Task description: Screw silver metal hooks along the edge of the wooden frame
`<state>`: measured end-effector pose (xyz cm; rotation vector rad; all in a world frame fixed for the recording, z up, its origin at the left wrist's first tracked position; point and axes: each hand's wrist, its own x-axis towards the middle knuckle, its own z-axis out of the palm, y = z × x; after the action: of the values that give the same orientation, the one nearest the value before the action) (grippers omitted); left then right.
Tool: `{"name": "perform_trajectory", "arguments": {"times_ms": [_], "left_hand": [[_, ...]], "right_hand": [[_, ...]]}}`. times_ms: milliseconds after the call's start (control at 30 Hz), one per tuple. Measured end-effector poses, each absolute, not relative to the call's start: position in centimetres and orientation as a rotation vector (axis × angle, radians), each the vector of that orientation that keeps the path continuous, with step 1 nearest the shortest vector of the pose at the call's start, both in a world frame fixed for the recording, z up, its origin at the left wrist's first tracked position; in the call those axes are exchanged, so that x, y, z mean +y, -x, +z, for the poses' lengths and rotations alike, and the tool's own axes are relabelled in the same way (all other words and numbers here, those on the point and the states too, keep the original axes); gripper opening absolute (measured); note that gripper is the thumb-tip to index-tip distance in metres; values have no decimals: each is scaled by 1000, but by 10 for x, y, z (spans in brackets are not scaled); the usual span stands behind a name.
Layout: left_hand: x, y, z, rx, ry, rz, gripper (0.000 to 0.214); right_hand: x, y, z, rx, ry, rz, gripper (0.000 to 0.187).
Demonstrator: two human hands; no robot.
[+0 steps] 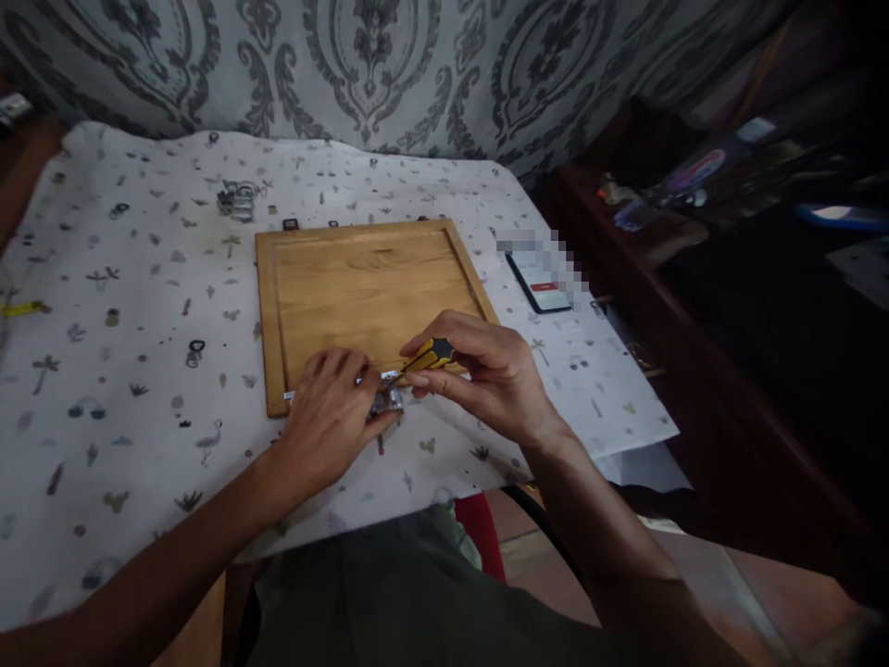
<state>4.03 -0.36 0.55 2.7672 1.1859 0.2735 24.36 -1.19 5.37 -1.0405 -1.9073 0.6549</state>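
Note:
A square wooden panel [361, 287] with a raised frame lies on a table covered by a white patterned cloth [125, 371]. At the panel's near edge my left hand [333, 417] is closed over a small metal hinge [387, 398], pressing it against the wood. My right hand [486, 371] grips a screwdriver with a yellow and black handle [429, 354], its tip pointed at the hinge.
More metal hardware [237, 200] lies on the cloth beyond the panel. A phone [540, 283] with a lit screen rests to the right of the panel. A dark wooden shelf [694, 278] with clutter stands at the right. A yellow item [20, 308] lies at the left edge.

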Motion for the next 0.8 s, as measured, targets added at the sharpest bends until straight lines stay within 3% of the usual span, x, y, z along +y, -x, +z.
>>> {"name": "perform_trajectory", "arguments": {"times_ms": [333,600,800], "left_hand": [[-4,-41,7,1189,-2717,296,33],[-4,-39,6,1176,-2770,276,38],[-4,-39,5,1184,-2754,325,28]], "right_hand": [[-14,-241,43,-1892,1120,380,19],[-20,-243,44,-1785,1070,296,7],[-26,-251,39,-1522,1172,360,12]]}}
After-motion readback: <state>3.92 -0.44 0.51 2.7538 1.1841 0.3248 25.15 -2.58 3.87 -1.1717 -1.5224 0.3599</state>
